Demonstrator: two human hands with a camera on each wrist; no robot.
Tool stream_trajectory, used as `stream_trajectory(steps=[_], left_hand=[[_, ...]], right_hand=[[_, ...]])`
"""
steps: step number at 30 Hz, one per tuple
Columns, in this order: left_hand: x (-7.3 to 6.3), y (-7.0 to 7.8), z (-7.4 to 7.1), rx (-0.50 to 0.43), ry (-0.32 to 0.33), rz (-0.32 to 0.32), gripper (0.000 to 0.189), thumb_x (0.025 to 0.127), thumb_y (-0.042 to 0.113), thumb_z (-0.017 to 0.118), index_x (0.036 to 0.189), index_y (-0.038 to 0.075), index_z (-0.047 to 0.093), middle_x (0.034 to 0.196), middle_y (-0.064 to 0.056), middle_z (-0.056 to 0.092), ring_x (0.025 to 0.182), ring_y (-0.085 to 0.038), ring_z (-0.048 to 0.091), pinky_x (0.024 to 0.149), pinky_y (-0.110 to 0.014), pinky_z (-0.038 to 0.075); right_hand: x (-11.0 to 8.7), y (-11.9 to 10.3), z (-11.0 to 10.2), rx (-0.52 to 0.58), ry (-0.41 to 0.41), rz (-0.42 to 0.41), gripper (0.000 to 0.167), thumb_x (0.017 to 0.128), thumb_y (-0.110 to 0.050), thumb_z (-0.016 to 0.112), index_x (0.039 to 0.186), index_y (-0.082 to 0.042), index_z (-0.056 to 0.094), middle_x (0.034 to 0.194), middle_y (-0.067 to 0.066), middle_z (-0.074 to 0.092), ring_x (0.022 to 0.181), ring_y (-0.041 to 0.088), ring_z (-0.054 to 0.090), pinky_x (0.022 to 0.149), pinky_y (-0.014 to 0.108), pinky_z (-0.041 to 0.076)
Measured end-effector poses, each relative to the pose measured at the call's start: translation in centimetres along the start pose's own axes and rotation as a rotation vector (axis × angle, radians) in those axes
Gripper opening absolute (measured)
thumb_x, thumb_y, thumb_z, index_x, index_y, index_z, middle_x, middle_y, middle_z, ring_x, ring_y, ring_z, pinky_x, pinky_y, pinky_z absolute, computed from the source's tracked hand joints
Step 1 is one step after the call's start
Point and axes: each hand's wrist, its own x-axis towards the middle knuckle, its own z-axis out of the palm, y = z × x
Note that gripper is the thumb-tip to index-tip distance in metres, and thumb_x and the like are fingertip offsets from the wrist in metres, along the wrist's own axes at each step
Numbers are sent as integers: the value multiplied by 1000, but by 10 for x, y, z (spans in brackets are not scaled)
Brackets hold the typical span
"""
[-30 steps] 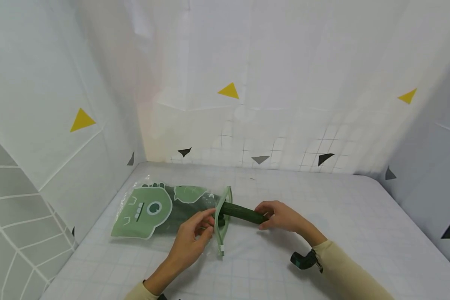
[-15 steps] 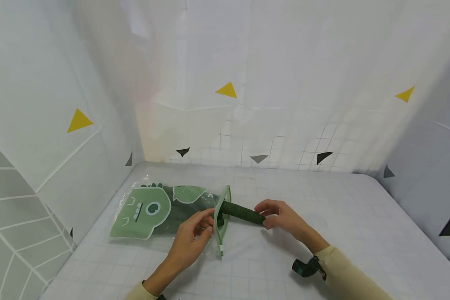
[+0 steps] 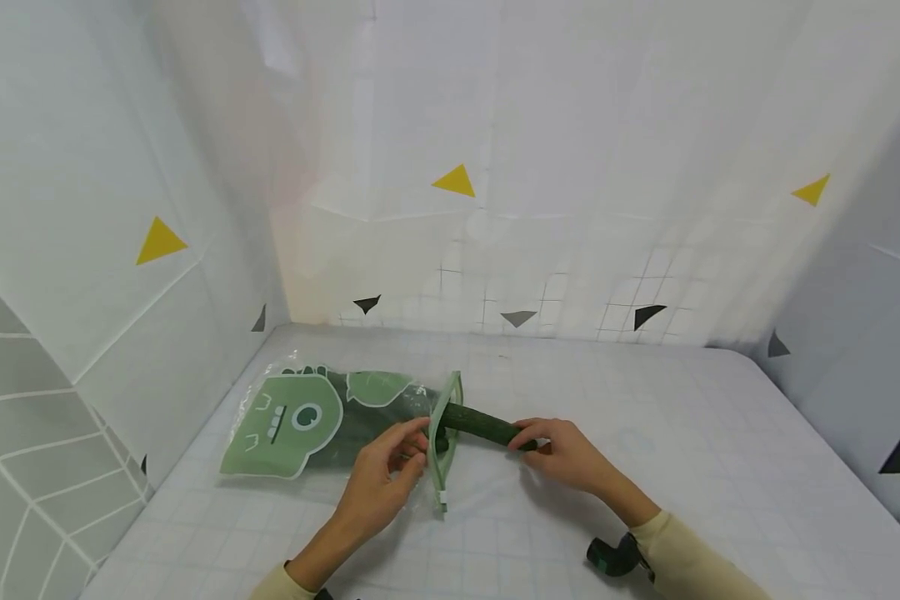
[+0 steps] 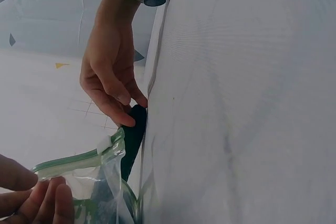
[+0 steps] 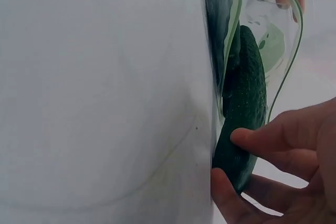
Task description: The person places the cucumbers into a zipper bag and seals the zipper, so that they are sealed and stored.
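Observation:
A clear zip bag (image 3: 285, 429) with green cartoon prints lies on its side, its green-edged mouth facing right. My left hand (image 3: 381, 475) pinches the near side of that mouth; in the left wrist view its fingertips (image 4: 64, 203) are on the bag's edge. A dark green cucumber (image 3: 483, 423) lies partly inside the bag, its outer end sticking out to the right. With thumb and fingers, my right hand (image 3: 566, 454) grips this outer end, as the right wrist view also shows. Another dark green cucumber-like shape (image 5: 218, 19) is inside the bag, partly hidden.
A white table (image 3: 630, 392) with a faint grid carries the bag. White sheets with yellow and dark triangles stand behind and at both sides. A small dark camera (image 3: 613, 557) is strapped to the right wrist.
My right hand has shifted slightly toward me and re-placed its fingers on the cucumber's outer end. The left hand and the bag have hardly moved.

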Motion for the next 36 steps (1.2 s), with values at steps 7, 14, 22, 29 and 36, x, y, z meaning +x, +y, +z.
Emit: stream_trajectory(steps=[7,14,22,29,36], left_hand=[[0,2,-1,-16,-6,-28,46,95,-9,65,140,5,62,106,2,66,93,-17,67,74,-31,60],[0,0,-1,-5,-1,-15,47,94,-10,66,139,5,63,106,1,67,93,-18,67,74,-31,60],[0,0,0,-21,-3,1,46,95,-8,67,139,6,63,106,-1,67,92,-22,68,73,-31,59],[0,2,1,-31,-2,-4,45,96,-8,67,138,5,64,105,-2,67,92,-22,68,73,-31,59],[0,1,1,-35,5,-2,45,95,-9,66,138,6,65,104,0,68,91,-22,68,72,-30,59]], right_hand=[[3,4,2,-88,-6,-116,27,90,9,66,106,-6,82,130,23,64,113,40,64,76,34,57],[5,8,8,-211,11,-229,27,90,11,66,106,-4,82,126,25,66,111,41,64,87,50,57],[7,5,6,-173,118,-173,20,90,9,73,102,-4,82,125,24,65,94,25,65,68,28,56],[12,-2,5,-207,178,-184,27,88,15,69,100,-5,83,126,25,65,95,28,65,68,31,55],[15,-8,8,-180,174,-171,33,83,17,66,104,-3,82,131,24,63,109,37,62,71,38,57]])
